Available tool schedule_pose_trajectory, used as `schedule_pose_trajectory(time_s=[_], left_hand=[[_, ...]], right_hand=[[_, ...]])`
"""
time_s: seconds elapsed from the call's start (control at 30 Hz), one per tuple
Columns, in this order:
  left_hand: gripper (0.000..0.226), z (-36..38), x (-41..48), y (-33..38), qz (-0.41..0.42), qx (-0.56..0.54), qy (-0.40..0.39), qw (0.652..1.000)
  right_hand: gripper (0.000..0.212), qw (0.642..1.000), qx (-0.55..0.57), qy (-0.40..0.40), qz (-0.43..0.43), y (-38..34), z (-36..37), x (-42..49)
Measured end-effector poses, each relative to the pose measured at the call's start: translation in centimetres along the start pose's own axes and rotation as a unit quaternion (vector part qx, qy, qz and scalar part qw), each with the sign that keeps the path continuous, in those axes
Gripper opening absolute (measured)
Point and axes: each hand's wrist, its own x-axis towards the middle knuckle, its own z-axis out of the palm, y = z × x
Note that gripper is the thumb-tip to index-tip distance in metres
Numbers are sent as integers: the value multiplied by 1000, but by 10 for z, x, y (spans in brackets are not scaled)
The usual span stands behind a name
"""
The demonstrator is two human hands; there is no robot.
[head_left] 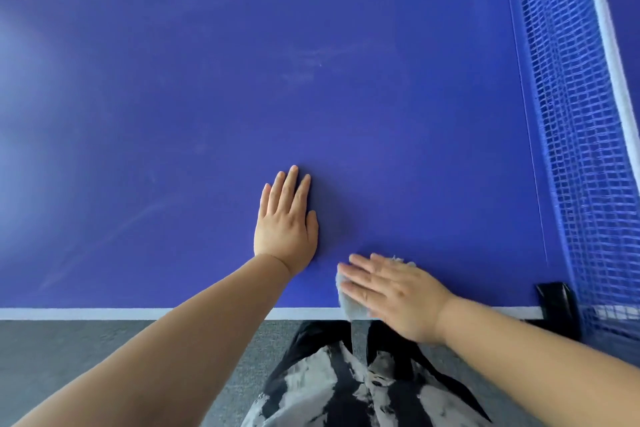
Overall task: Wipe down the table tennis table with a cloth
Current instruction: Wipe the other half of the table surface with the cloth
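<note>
Two hands rest flat on the blue desk (207, 80): my left hand (285, 218) with fingers straight, my right hand (391, 291) pressing the grey cloth (351, 305) under its straight fingers at the near white edge.

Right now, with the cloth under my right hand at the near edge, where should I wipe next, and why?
Probably slide the cloth forward with your right hand toward the faint smears ahead; they lie beyond your left hand, and the cloth sits at the near edge.
</note>
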Motion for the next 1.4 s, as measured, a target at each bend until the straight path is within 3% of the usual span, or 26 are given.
schedule_pose_trajectory(time_s=[0.07, 0.13, 0.2, 0.23, 0.3, 0.4, 0.47, 0.53, 0.6, 0.67, 0.73, 0.8, 0.83, 0.87, 0.9, 0.97, 1.0, 1.07, 1.1, 1.13, 1.2, 1.3, 1.37, 1.4], left_hand=[[65, -2, 3, 3, -1, -16, -2, 1000], [64, -6, 15, 7, -8, -35, 10, 999], [63, -12, 35, 11, -19, -52, 31, 998], [63, -15, 48, 12, -25, -56, 41, 997], [61, -19, 76, 12, -40, -60, 55, 996], [62, -23, 115, 8, -67, -58, 55, 995], [64, -22, 135, 3, -87, -48, 51, 994], [66, -19, 146, -1, -113, -26, 43, 992], [69, -16, 148, -1, -123, -4, 45, 991], [70, -15, 148, -1, -120, -4, 47, 992], [71, -16, 148, -2, -120, -4, 48, 992], [72, -16, 149, -1, -123, -4, 49, 991], [72, -15, 150, -1, -124, -4, 49, 991], [72, -15, 150, -1, -125, -5, 48, 991], [73, -15, 151, 0, -125, -7, 47, 991], [74, -16, 151, 0, -127, -11, 46, 991], [74, -17, 152, -1, -128, -13, 47, 991], [74, -17, 152, 0, -129, -15, 47, 990], [74, -17, 152, 0, -130, -15, 47, 990], [74, -17, 152, 1, -132, -14, 46, 990], [74, -16, 152, 0, -134, -10, 45, 990], [74, -14, 152, 0, -133, -4, 47, 990], [74, -12, 153, -1, -132, 1, 50, 990], [74, -11, 153, -2, -132, 4, 51, 990]], right_hand=[[67, 980, -4, 37, 195, 52, -15, 15], [65, 902, 16, 78, 425, 117, -41, 33], [64, 829, 52, 103, 548, 162, -62, 51], [65, 816, 62, 110, 565, 168, -67, 63], [67, 851, 54, 110, 511, 151, -63, 84], [66, 974, 25, 54, 218, 65, -31, 81], [63, 999, 26, 5, 33, 13, -14, 56], [61, 999, 15, -24, -42, 6, -13, 39], [60, 999, 22, -10, 22, 40, -21, 43], [64, 972, 31, 52, 227, 99, -39, 60], [65, 892, 46, 91, 440, 164, -63, 82], [66, 827, 72, 109, 547, 202, -80, 105], [67, 822, 77, 116, 552, 204, -82, 116], [67, 841, 66, 117, 524, 196, -78, 124], [67, 882, 44, 110, 457, 178, -70, 128], [64, 968, 25, 70, 238, 124, -49, 119], [63, 990, 31, 35, 134, 99, -40, 106], [60, 999, 30, -12, 6, 76, -30, 78], [59, 1000, 23, -14, -7, 83, -32, 70], [60, 999, 17, -5, 26, 97, -37, 67], [65, 980, 3, 51, 194, 143, -49, 75], [64, 866, 49, 101, 488, 227, -87, 113], [64, 810, 91, 122, 566, 254, -101, 146], [65, 818, 83, 124, 556, 252, -99, 159]])
